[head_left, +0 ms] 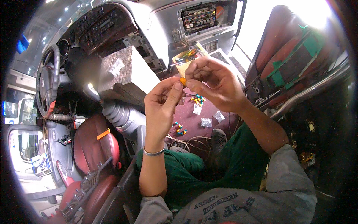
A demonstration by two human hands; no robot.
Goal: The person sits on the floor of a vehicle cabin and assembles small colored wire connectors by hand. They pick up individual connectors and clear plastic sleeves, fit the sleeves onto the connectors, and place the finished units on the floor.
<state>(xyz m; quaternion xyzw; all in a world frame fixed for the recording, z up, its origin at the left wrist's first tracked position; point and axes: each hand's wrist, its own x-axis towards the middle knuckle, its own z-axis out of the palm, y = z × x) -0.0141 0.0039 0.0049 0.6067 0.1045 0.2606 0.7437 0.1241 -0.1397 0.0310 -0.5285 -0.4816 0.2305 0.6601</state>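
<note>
A small yellow-orange plastic piece point(183, 80) is held up in front of me between both hands. My left hand point(162, 100) pinches it with thumb and forefinger, the other fingers curled behind. From the other side, my right hand point(220, 83) brings its bent forefinger and thumb tip against the piece; its remaining fingers are curled. Exact contact on that side is partly hidden. Below the hands, a pile of small yellow and blue plastic pieces point(198, 99) lies on the dark red floor, with a second group point(181, 131) nearer my feet.
Clear plastic bags point(206, 122) lie on the floor. A wooden block point(123, 74) with another bag point(116, 67) on it stands left of my hands. Beyond are a tray of tools point(190, 56) and an open fuse panel point(201, 18). A seat point(287, 48) is at right, the steering wheel point(48, 82) left.
</note>
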